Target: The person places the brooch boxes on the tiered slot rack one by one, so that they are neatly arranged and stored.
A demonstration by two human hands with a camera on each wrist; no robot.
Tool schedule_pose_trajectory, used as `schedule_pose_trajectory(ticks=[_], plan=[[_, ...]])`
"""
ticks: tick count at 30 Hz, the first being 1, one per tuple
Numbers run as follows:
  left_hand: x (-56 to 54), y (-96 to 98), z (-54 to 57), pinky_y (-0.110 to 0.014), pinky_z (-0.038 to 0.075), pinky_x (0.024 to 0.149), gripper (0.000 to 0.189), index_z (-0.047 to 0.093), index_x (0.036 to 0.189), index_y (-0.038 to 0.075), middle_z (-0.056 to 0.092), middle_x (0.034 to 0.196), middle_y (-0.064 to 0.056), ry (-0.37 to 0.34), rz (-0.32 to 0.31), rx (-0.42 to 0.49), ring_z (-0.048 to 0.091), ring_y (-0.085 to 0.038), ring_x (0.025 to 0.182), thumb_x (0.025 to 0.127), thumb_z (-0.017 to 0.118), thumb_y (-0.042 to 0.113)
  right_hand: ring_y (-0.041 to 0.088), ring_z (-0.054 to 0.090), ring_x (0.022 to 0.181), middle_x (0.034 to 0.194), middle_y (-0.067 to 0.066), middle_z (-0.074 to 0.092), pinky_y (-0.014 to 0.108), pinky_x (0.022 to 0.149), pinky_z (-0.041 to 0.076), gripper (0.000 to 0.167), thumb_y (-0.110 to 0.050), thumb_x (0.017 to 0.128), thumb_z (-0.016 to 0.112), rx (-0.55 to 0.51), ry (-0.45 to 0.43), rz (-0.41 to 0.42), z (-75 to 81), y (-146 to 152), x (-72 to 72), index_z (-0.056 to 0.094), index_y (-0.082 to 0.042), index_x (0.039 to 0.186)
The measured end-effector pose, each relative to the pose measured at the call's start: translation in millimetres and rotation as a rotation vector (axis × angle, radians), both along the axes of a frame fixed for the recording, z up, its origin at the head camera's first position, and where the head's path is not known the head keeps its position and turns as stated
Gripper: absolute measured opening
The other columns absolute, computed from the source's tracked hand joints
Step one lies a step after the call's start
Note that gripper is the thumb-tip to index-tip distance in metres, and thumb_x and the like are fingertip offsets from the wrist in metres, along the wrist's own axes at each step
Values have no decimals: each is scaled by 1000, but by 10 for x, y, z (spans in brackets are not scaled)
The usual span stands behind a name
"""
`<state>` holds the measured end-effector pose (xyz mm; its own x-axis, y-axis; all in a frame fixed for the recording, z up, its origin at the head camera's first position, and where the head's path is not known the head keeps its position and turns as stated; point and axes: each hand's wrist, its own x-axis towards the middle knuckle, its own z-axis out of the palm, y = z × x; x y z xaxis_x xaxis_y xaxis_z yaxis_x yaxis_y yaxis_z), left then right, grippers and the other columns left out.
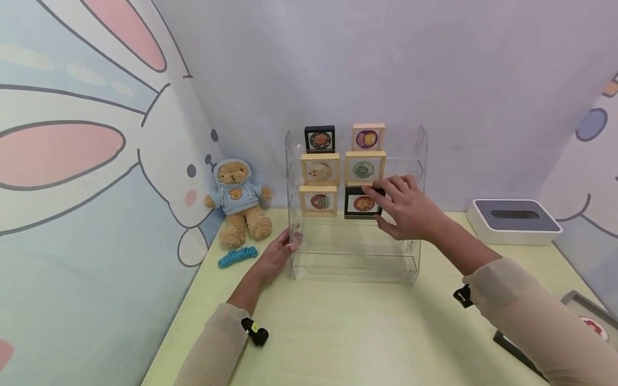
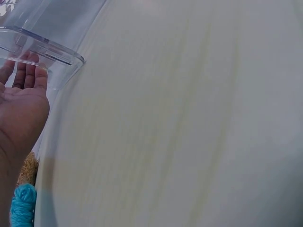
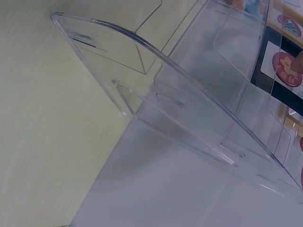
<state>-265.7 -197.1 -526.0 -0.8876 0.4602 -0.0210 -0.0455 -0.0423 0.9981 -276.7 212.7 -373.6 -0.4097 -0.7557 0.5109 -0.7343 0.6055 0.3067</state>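
A clear acrylic tiered display rack (image 1: 357, 262) stands on the table, its side panel (image 3: 156, 52) large in the right wrist view. My left hand (image 1: 275, 257) holds its lower left side; in the left wrist view that hand's fingers (image 2: 29, 75) lie against the clear plastic. With index finger and thumb, my right hand (image 1: 410, 209) pinches a small black display frame (image 1: 351, 203) at its right side, on the third tier. Left of it sits a light wooden frame (image 1: 317, 214). Two more wooden frames (image 1: 321, 157) (image 1: 365, 154) fill the tier above.
On the top tier are a black frame (image 1: 319, 128) and a wooden one (image 1: 368, 126). A teddy bear (image 1: 238, 198) and blue cord bundle (image 1: 237, 257) lie left, a tissue box (image 1: 514, 221) right. A grey tray (image 1: 579, 300) sits at lower right, partly behind my sleeve.
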Motion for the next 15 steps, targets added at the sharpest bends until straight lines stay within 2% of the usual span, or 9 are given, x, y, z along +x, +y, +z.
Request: schedule_pose_trajectory(ticks=[7,11,15], plan=[[-8,-5,-12,-58,11,139,81,19,179,18,29,179,-25,5,-10,-12,23,-38,169,114,61,43,44,55,123,142,22,61,65,94,42,74,-38,93,74,-35,1,11,32,56,32,58,-6,158],[-15,-10,-25,-57,11,139,85,20,178,18,29,178,-27,4,-8,-2,24,-38,168,112,64,47,45,57,124,143,21,63,67,97,43,67,-49,105,56,-68,10,18,55,146,58,58,-6,158],[-14,-8,-25,-58,10,139,84,21,178,18,29,178,-27,-3,-7,9,24,-38,168,112,65,46,45,59,126,143,21,65,70,101,43,72,-58,110,40,-108,21,18,55,275,97,59,-5,156]])
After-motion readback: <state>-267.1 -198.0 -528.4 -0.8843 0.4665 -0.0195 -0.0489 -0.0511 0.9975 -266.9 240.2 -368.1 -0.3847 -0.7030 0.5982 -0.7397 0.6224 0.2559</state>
